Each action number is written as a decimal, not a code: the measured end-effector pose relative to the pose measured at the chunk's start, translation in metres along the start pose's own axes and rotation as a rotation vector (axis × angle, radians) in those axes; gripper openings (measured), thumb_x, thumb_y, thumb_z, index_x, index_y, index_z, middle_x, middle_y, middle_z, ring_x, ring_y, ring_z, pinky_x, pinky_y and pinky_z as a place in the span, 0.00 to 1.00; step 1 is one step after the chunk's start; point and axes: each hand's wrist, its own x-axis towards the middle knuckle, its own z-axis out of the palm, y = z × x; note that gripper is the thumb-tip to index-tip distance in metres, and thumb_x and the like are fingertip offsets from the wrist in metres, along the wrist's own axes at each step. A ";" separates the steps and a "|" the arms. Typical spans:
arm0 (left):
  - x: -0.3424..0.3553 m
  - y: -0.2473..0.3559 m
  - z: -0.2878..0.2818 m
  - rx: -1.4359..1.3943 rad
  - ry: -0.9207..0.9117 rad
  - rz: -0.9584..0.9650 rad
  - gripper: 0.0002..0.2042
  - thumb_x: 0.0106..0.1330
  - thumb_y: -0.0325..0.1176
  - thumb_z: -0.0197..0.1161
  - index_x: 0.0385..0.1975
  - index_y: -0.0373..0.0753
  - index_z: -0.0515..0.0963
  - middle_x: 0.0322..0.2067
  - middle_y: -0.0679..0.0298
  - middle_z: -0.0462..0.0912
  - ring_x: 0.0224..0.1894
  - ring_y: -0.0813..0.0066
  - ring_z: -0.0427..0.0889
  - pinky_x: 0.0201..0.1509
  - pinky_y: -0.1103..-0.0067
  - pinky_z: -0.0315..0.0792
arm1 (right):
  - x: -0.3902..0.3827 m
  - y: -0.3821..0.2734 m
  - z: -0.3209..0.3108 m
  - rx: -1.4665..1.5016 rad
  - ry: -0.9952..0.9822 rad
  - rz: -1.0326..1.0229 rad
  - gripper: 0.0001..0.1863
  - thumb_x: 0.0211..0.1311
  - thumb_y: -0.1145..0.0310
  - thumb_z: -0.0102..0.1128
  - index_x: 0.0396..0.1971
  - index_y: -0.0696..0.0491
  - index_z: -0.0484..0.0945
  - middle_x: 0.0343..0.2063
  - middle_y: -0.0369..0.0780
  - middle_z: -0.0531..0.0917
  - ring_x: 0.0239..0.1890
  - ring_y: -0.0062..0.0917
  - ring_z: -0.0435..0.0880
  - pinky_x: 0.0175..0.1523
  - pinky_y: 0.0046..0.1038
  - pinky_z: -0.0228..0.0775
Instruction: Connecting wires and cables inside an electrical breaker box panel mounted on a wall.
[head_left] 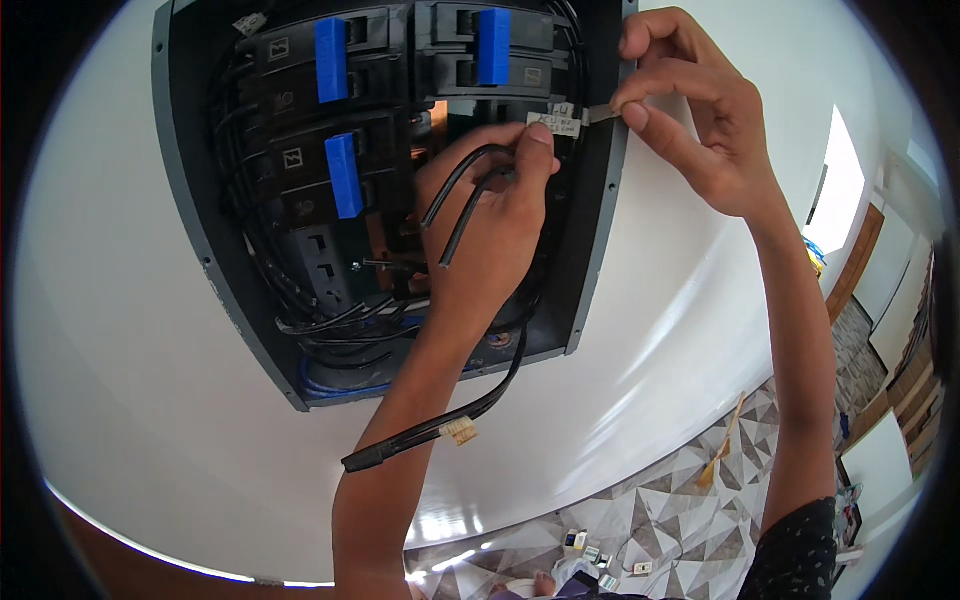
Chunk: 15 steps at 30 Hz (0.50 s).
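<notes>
Breaker panel (588, 250), open on a white wall (130, 300), holds black breakers (290, 75) with blue bars (343, 176). Inside it, the left hand (490, 215), black wires (457, 237) looping over it, pinches a white label (553, 127); at the panel's right edge, the right hand (705, 120) pinches a pale strip (602, 114).

Seeing matt metal on the box (603, 225), smooth plastic on black wires (461, 227), gloss across the white wall (690, 290)!

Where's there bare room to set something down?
The tiled floor shows a bare patch between the broom and the small items. The breaker panel is crowded: black wires line its left side and bottom, and the left hand reaches across its middle.
</notes>
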 end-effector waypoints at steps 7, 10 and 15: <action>-0.001 0.001 -0.007 0.019 -0.097 -0.015 0.16 0.71 0.44 0.67 0.42 0.36 0.84 0.33 0.65 0.88 0.31 0.85 0.79 0.33 0.86 0.69 | 0.009 0.004 0.005 -0.044 0.031 -0.064 0.03 0.60 0.75 0.67 0.33 0.53 0.87 0.47 0.40 0.77 0.44 0.24 0.80 0.58 0.31 0.69; -0.004 -0.001 -0.008 0.021 -0.076 0.007 0.13 0.72 0.42 0.65 0.36 0.36 0.84 0.28 0.67 0.85 0.30 0.80 0.81 0.36 0.80 0.73 | 0.034 0.026 0.040 0.611 0.211 -0.539 0.03 0.60 0.72 0.68 0.31 0.55 0.86 0.45 0.40 0.76 0.46 0.24 0.75 0.54 0.29 0.66; -0.002 -0.001 -0.013 0.119 -0.103 0.035 0.11 0.70 0.40 0.66 0.38 0.38 0.85 0.29 0.65 0.85 0.32 0.78 0.83 0.38 0.78 0.74 | 0.013 0.038 0.053 0.989 0.313 -0.512 0.05 0.61 0.71 0.67 0.31 0.56 0.85 0.43 0.38 0.76 0.47 0.24 0.72 0.52 0.28 0.64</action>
